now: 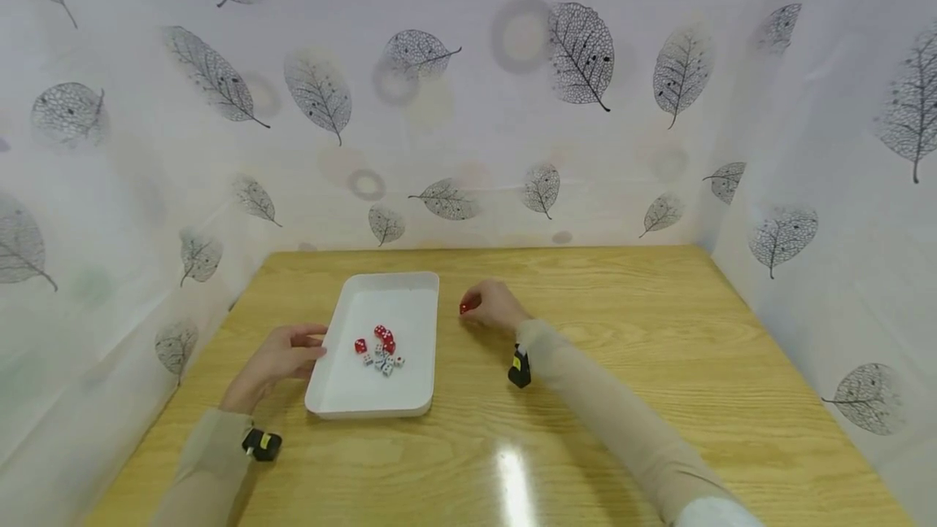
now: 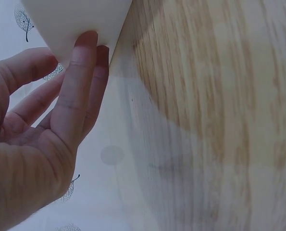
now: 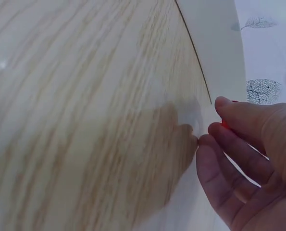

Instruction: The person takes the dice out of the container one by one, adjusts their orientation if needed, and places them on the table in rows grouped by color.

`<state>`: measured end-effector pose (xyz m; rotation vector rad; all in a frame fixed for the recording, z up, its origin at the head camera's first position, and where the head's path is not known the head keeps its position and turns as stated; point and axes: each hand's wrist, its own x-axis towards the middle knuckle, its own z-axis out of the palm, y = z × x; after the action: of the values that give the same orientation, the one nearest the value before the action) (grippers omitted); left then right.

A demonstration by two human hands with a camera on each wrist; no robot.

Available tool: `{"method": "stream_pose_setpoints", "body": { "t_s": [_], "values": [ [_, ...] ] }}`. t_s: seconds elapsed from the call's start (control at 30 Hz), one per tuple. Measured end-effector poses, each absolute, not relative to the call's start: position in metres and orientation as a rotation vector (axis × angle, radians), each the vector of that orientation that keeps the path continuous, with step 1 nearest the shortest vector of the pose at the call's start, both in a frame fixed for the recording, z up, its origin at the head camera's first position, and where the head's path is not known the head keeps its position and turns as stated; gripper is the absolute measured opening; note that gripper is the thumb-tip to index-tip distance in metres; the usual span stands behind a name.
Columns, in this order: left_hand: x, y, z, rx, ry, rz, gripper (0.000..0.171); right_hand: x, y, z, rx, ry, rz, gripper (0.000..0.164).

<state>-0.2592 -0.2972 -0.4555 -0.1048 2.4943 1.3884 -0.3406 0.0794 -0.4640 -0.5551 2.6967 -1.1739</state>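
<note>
Your right hand (image 1: 496, 306) pinches one small red die (image 1: 464, 309) between the thumb and a fingertip. The gap between those tips is only as wide as the die, and the other fingers curl loosely next to them. The die is just to the right of the white tray (image 1: 412, 372), outside its rim and low over the counter (image 1: 622, 324). You can't tell if it touches the wood.

Your left hand (image 1: 281, 356) is at the left side of the tray. Its fingers are softly bent and spread a little, with tips touching the outside of the tray's wall. The thumb is close to the rim, but you can't tell if it presses there.

Inside the tray, more dice lie in a loose bunch near the middle. The red dice (image 1: 388, 340) are mostly at the back of the bunch, and one sits a little off to the left. The white dice (image 1: 387, 369) are bunched together in front of them.

You wear tan sleeves (image 1: 607, 397), and a small black camera (image 1: 520, 367) is on each wrist. Behind the counter hangs a pale sheet (image 1: 498, 137) with gray leaves on it.
</note>
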Motion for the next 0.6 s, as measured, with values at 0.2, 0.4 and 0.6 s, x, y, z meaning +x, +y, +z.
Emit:
{"method": "stream_pose_setpoints", "body": {
  "t_s": [0.2,0.4,0.6],
  "values": [
    [-0.2606,-0.2981,-0.4555,-0.105,2.493,1.400,0.050,-0.3479,0.0771,-0.4688,-0.530,2.766,-1.099,0.015],
    [-0.2586,-0.2978,-0.4554,-0.102,2.487,1.386,0.050,-0.3494,0.0758,-0.4708,-0.513,2.774,-1.045,0.019],
    [-0.2588,-0.2972,-0.4545,-0.085,2.491,1.397,0.051,-0.3494,0.0737,-0.4695,-0.509,2.760,-1.043,0.018]
  ]
}}
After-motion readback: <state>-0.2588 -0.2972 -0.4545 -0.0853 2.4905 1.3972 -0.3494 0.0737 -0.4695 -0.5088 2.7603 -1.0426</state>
